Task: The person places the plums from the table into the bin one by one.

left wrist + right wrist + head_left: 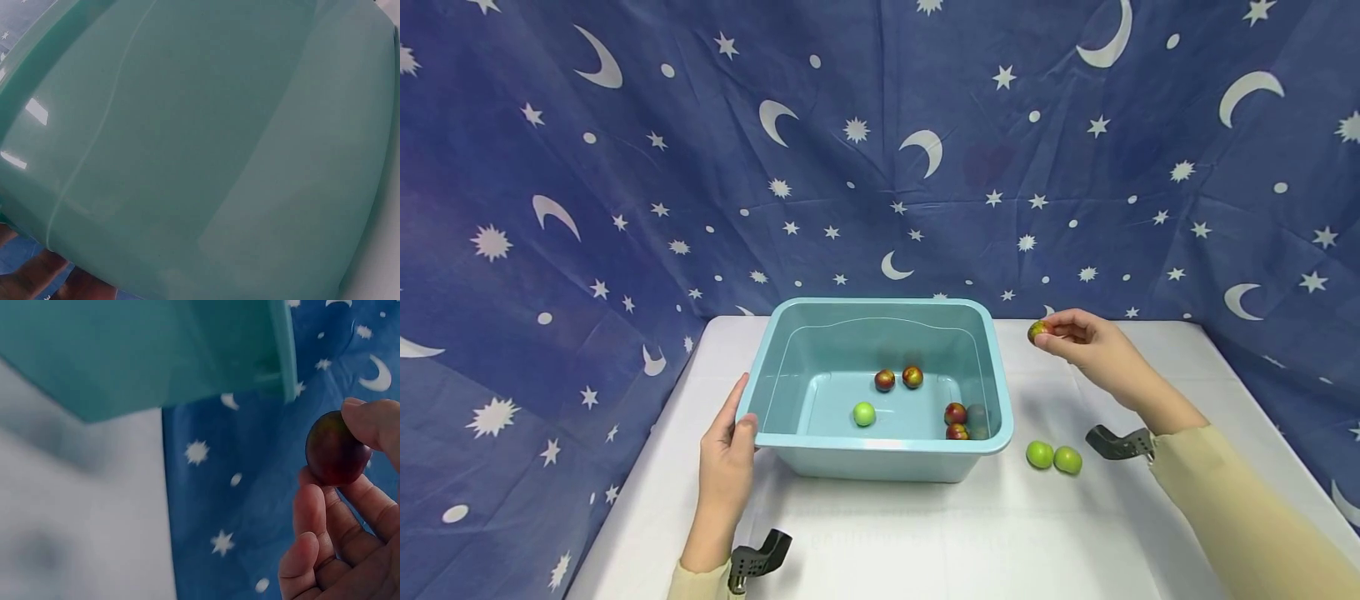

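At the left, the bare left hand (726, 454) grips the rim of a light-blue, rectangular plastic basin (880, 467), thumb over the edge; a firm, level hold there should stop it sliding. In the basin lie a round, bright-green fruit (864, 414) and four round, glossy red-and-yellow fruits (884, 381), two near its right wall. Right of the basin, apart from it, the right hand (1086, 337) pinches a small, rounded red-and-green fruit (1038, 332) between thumb and fingers, above the white-covered table (865, 542). A light, even pinch probably suits it best, since hard squeezing could make it slip. Its skin looks smooth, dark red below, greenish above. Nearer the person, two glossy green fruits (1040, 454) rest side by side.
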The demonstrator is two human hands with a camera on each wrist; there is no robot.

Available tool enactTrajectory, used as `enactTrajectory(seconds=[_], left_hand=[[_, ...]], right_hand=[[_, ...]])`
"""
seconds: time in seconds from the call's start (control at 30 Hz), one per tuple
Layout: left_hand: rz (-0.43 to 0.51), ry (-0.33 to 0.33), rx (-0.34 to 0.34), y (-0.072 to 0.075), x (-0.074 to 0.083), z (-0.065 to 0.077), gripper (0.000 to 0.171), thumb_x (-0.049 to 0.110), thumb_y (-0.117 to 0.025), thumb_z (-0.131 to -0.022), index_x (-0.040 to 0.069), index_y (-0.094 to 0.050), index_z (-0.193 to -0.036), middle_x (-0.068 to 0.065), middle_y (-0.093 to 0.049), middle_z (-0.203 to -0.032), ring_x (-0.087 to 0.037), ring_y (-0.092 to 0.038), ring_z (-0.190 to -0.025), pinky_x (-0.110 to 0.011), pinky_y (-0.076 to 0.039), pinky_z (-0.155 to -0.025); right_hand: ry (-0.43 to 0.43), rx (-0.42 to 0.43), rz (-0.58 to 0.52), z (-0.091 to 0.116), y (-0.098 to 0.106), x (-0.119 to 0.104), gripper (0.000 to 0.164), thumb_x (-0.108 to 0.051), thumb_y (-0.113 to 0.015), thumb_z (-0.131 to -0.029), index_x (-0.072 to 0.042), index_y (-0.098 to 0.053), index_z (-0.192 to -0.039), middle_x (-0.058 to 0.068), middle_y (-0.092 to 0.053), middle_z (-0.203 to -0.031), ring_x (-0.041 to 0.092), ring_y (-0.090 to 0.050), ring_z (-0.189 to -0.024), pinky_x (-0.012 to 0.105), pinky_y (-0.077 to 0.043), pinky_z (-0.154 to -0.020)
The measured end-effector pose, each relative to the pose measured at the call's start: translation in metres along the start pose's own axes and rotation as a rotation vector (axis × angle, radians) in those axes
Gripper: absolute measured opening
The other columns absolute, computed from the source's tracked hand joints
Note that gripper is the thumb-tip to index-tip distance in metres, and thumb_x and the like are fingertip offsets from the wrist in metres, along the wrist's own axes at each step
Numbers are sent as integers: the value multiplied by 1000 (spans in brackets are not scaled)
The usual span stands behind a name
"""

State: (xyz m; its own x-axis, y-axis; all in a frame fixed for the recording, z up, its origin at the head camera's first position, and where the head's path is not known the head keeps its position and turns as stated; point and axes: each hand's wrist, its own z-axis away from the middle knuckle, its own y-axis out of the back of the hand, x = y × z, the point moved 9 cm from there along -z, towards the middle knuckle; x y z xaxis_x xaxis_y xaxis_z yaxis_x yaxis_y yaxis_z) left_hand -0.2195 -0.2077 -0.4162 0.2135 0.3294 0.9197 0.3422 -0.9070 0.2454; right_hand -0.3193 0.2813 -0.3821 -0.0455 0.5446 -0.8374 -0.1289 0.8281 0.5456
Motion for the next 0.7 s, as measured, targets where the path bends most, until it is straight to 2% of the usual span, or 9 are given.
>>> enactTrajectory(seconds=[0.23,0.33,0.53,0.7], left_hand=[[-8,1,-2,1,0,0,49,15,-43,-99,38,-47,-142,6,-47,-143,-18,-49,-124,-13,-44,-87],[-8,6,-1,1,0,1,49,14,-43,-99,38,-48,-142,5,-47,-143,-19,-49,-124,-13,-44,-87],[10,-3,1,1,-1,0,48,15,-44,-99,37,-48,-142,5,-47,-143,-18,-49,-124,-15,-45,-87],[15,-4,-4,0,-1,0,48,15,-44,-99,37,-48,-142,6,-47,-143,-18,-50,-122,-15,-47,-84]], right_hand=[[27,14,-80,-11,-7,-33,53,-49,-70,-85,-14,-57,-123,6,-62,-114,24,-56,-100,29,-48,-76],[54,5,-118,-15,-14,-51,52,-47,-70,-86,-13,-57,-122,7,-61,-113,25,-55,-99,29,-48,-76],[100,-23,-166,-23,-32,-79,51,-45,-70,-86,-11,-57,-122,8,-62,-112,25,-57,-99,32,-47,-77],[108,-61,-223,-31,-50,-98,51,-45,-72,-85,-11,-57,-120,8,-63,-112,33,-56,-104,42,-46,-82]])
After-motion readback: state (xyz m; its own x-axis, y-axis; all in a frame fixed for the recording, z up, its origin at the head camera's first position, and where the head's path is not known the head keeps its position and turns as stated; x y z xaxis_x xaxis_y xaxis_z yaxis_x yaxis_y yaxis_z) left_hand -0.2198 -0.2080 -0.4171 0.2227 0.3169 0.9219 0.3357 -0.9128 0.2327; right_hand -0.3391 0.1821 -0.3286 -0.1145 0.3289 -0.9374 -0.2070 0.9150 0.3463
